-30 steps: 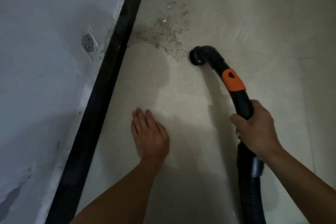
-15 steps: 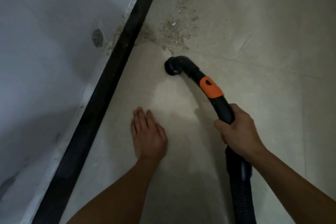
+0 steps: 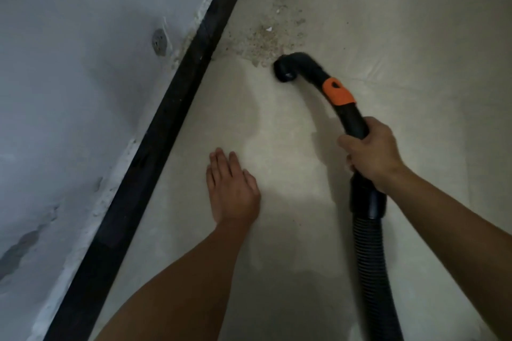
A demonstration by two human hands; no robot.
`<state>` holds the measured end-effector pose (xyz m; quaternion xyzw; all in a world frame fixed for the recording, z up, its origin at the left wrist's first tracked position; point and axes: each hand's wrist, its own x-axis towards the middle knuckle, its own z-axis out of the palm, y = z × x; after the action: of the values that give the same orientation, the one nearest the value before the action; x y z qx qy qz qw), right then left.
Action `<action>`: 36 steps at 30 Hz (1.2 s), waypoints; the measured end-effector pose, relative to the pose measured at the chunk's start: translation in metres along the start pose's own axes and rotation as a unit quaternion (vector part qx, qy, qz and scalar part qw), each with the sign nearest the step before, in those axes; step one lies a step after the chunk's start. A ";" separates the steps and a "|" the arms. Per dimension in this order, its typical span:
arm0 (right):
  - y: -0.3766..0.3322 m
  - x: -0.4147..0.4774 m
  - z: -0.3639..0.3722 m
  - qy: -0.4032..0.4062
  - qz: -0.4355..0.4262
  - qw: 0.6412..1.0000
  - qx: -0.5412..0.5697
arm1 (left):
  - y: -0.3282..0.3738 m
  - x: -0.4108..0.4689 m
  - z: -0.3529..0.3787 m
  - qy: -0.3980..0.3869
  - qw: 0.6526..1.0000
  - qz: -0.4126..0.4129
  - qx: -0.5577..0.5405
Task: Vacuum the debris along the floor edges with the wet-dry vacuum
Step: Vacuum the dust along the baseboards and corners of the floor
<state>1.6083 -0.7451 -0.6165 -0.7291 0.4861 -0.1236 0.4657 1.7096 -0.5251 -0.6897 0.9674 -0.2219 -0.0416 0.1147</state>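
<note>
Swung rightward, the nozzle (image 3: 285,70) now sits at the debris (image 3: 263,41) patch's lower-right edge, upper centre of the frame. The right hand (image 3: 371,152) has its fingers clamped round the vacuum hose (image 3: 368,243). The left hand (image 3: 232,188) lies flat on the floor (image 3: 388,22), fingers together.

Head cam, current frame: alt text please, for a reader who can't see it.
A person's right hand grips a black vacuum hose, its nozzle at the edge of a debris patch beside a black baseboard. The left hand rests flat on the pale floor.
</note>
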 end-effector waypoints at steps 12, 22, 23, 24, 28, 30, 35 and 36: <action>-0.023 -0.019 -0.031 -0.043 0.032 0.996 -0.072 | -0.001 -0.001 -0.006 -0.026 0.999 -0.007 -0.024; -0.040 0.039 -0.084 -0.031 0.104 0.994 -0.028 | 0.004 0.026 -0.016 -0.056 0.997 0.022 -0.038; -0.042 0.048 -0.077 -0.036 0.098 0.994 -0.020 | 0.006 0.042 -0.016 -0.059 0.997 0.022 -0.036; -0.046 0.059 -0.070 -0.041 0.091 0.995 -0.012 | 0.010 0.061 -0.019 -0.060 0.997 0.020 -0.036; -0.064 0.100 -0.042 -0.071 0.059 0.996 -0.007 | 0.029 0.129 -0.018 -0.029 0.994 -0.067 -0.080; -0.076 0.124 -0.029 -0.089 0.032 0.995 -0.013 | 0.035 0.143 -0.006 0.012 0.992 -0.097 -0.085; -0.114 0.188 0.005 -0.121 -0.019 0.991 -0.043 | 0.042 0.142 0.016 0.055 0.993 -0.089 -0.053; -0.122 0.197 0.013 -0.130 -0.026 0.990 -0.052 | 0.042 0.141 0.016 0.044 0.993 -0.094 -0.052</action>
<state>1.7867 -0.8893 -0.5796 -0.7743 0.4080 -0.0142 0.4835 1.8169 -0.6270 -0.6992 0.9775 -0.1225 -0.0207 0.1704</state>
